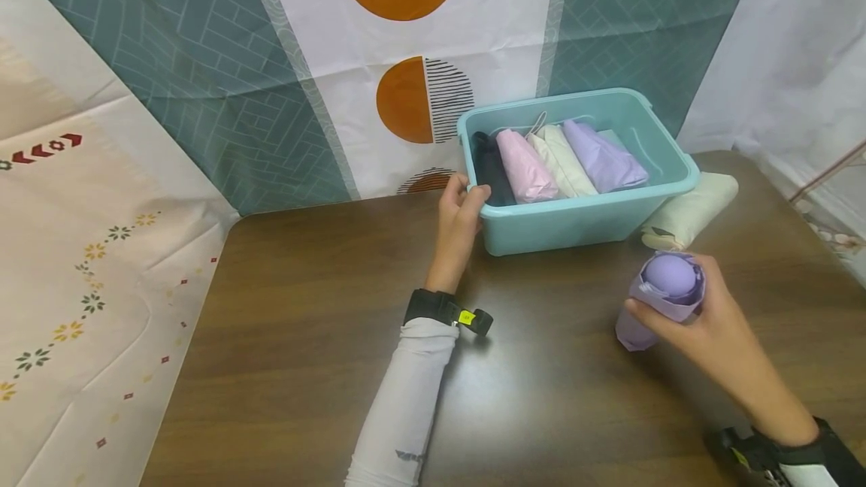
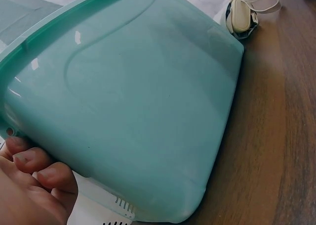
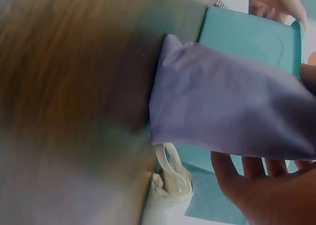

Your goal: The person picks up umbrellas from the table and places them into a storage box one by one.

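Note:
A compact folding umbrella [image 1: 636, 329] in a lavender sleeve stands nearly upright, slightly tilted, in my right hand [image 1: 720, 348]. Thumb and fingers wrap around its upper part, and its rounded purple handle end pokes out of the top. In the right wrist view the sleeve's lower end [image 3: 173, 94] is at or just above the table; I cannot tell which. My left hand [image 1: 456, 228] grips the left front corner of a teal plastic bin [image 1: 561, 228], thumb over the rim. The left wrist view shows that hand's curled fingers [image 2: 54, 180] at the bin's edge.
Inside the bin lie several sleeved bundles side by side: black [image 1: 494, 171], pink [image 1: 526, 167], cream [image 1: 564, 164] and lavender [image 1: 602, 156]. A cream sleeved umbrella [image 1: 700, 205] with a strap lies against the bin's right side. Patterned cloth [image 1: 291, 149] hangs behind the brown table [image 1: 304, 337].

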A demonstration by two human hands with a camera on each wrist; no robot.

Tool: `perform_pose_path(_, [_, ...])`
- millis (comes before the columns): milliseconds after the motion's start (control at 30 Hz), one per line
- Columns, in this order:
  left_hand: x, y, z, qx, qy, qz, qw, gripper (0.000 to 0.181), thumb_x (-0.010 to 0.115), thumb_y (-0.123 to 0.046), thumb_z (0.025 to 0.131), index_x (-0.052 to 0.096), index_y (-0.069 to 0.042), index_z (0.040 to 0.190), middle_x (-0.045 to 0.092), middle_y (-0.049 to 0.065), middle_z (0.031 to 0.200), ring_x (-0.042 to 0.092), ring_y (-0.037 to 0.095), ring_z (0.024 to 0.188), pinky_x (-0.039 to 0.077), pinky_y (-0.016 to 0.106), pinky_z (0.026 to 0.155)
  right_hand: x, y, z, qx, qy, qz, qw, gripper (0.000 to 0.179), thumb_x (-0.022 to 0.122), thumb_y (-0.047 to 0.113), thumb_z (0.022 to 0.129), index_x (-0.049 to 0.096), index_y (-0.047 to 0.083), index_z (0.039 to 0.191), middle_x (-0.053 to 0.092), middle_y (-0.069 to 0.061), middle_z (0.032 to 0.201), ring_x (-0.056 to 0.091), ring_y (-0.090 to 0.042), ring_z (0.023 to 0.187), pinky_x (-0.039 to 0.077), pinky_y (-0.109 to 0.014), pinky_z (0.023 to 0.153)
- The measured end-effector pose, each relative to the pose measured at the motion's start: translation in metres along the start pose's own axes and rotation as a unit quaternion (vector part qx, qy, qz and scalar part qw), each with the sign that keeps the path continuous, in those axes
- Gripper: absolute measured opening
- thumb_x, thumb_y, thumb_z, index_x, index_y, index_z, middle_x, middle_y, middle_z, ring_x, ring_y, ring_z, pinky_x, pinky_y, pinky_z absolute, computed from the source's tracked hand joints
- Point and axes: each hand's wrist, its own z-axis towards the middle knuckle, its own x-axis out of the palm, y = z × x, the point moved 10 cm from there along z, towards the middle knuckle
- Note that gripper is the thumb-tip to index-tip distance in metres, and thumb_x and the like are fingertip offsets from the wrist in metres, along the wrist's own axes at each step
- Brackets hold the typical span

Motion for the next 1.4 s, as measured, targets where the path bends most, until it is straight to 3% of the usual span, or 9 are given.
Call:
perform_pose_path(533, [0.0,0.001,0.0,-0.004,-0.002,0.006,1.0,0.023,0.053,-0.034,0.089,0.047,-0.014,0.098,0.044,0.009,0.08,0.045,0.035,0.07,0.039,0.027,0.055,0.012,-0.016,-0.003,0.053,-0.002,0.012,0.9985,0.076,0.081,0.011,0.075,0.032,0.004,0.133,0.047,-0.006,0.117,0.049,-0.008,0.098,0.037,-0.014,0.078])
perform_pose_path(667, [0.001,0.0,0.0,-0.002,0.0,0.005,1.0,0.022,0.053,-0.033,0.088,0.046,-0.014,0.097,0.043,0.009,0.078,0.044,0.03,0.066,0.038,0.027,0.054,0.013,-0.02,-0.004,0.066,-0.012,0.014,0.9977,0.076,0.081,0.011,0.075,0.033,0.004,0.133,0.047,-0.005,0.117,0.049,-0.008,0.097,0.037,-0.015,0.078])
perform_pose_path(767, [0.001,0.0,0.0,0.001,0.001,0.002,1.0,0.022,0.053,-0.033,0.088,0.046,-0.014,0.096,0.043,0.009,0.077,0.043,0.027,0.064,0.037,0.028,0.054,0.013,-0.02,-0.004,0.065,-0.017,0.015,0.9977,0.074,0.081,0.011,0.075,0.034,0.003,0.132,0.047,-0.005,0.116,0.049,-0.007,0.097,0.037,-0.015,0.078])
perform_pose_path(1033, [0.0,0.002,0.0,-0.001,0.002,0.0,1.0,0.023,0.053,-0.034,0.089,0.046,-0.014,0.098,0.043,0.009,0.078,0.043,0.042,0.072,0.038,0.031,0.056,0.016,-0.02,-0.002,0.069,-0.007,0.006,0.9976,0.076,0.08,0.013,0.076,0.032,0.002,0.134,0.046,-0.008,0.118,0.047,-0.007,0.097,0.036,-0.016,0.078])
perform_pose_path(1267, [0.001,0.002,0.001,0.001,0.002,0.001,1.0,0.022,0.053,-0.034,0.088,0.045,-0.014,0.097,0.042,0.009,0.076,0.042,0.035,0.066,0.036,0.027,0.053,0.018,-0.018,0.0,0.051,0.002,0.012,0.9986,0.08,0.082,0.01,0.073,0.03,0.003,0.134,0.046,-0.007,0.116,0.049,-0.008,0.096,0.037,-0.015,0.078])
perform_pose_path(1400, [0.0,0.003,0.001,-0.002,0.002,0.0,1.0,0.023,0.053,-0.034,0.089,0.046,-0.014,0.098,0.042,0.01,0.078,0.043,0.041,0.07,0.037,0.028,0.054,0.018,-0.015,0.001,0.037,0.009,0.02,0.9991,0.083,0.083,0.01,0.072,0.029,0.006,0.136,0.047,-0.005,0.115,0.049,-0.011,0.096,0.037,-0.014,0.079])
